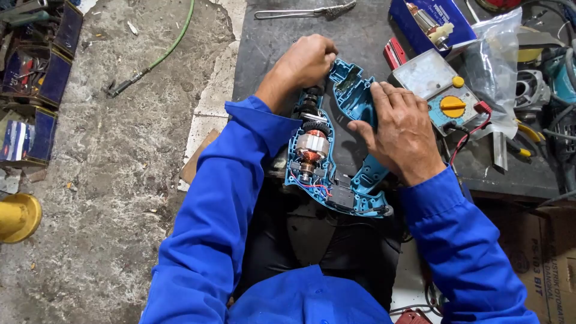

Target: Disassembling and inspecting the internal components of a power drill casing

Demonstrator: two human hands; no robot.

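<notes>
Repair workshop, multimeter (443, 90), pliers (312, 11), concrete floor (108, 180)

At one o'clock we see a blue box (429, 21) beside a clear plastic bag (495, 57); at nine, blue cartons (45, 90); at four, a brown cardboard box (549, 258).
</notes>
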